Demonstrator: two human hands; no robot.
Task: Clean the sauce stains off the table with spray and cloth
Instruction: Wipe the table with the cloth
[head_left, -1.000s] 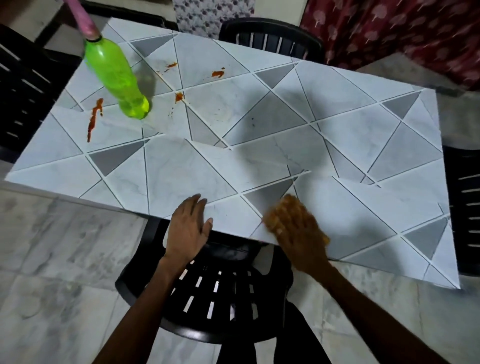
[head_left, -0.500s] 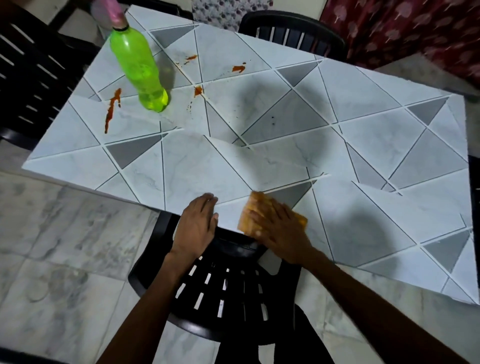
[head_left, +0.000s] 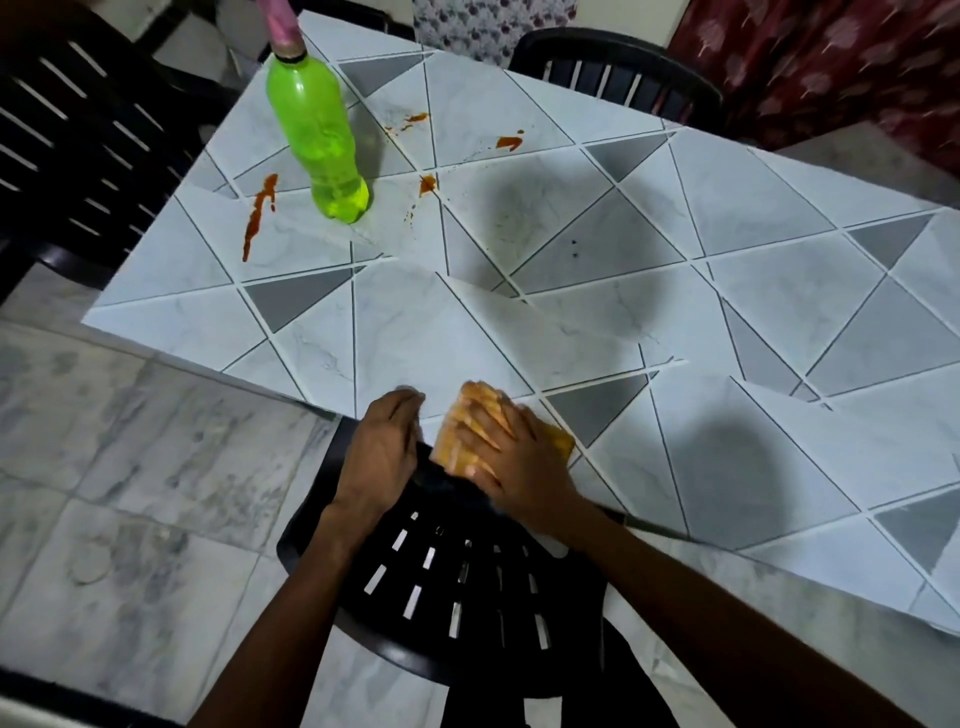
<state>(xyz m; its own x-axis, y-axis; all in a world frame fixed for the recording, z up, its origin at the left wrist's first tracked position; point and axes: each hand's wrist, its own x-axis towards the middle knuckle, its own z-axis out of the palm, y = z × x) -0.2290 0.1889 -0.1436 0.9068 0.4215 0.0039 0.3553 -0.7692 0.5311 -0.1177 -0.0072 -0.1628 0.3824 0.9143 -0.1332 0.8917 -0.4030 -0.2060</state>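
An orange cloth (head_left: 457, 436) lies at the near edge of the tiled table (head_left: 571, 312), partly overhanging it. My right hand (head_left: 511, 460) lies flat on the cloth with straight fingers pressing it down. My left hand (head_left: 382, 452) rests on the table edge just left of the cloth, fingers bent over the rim. A green spray bottle (head_left: 319, 135) with a pink head stands at the far left. Red sauce stains show left of the bottle (head_left: 258, 215), right of it (head_left: 427, 183) and farther back (head_left: 509, 141).
A black slatted chair (head_left: 457, 587) is tucked under the near edge below my hands. More black chairs stand at the left (head_left: 78, 145) and at the far side (head_left: 618, 67). A red curtain (head_left: 831, 57) hangs at the back right. Marble floor lies around.
My right hand has slid the cloth leftward along the near edge until it is next to my left hand. The left hand stayed on the edge. My view moved closer.
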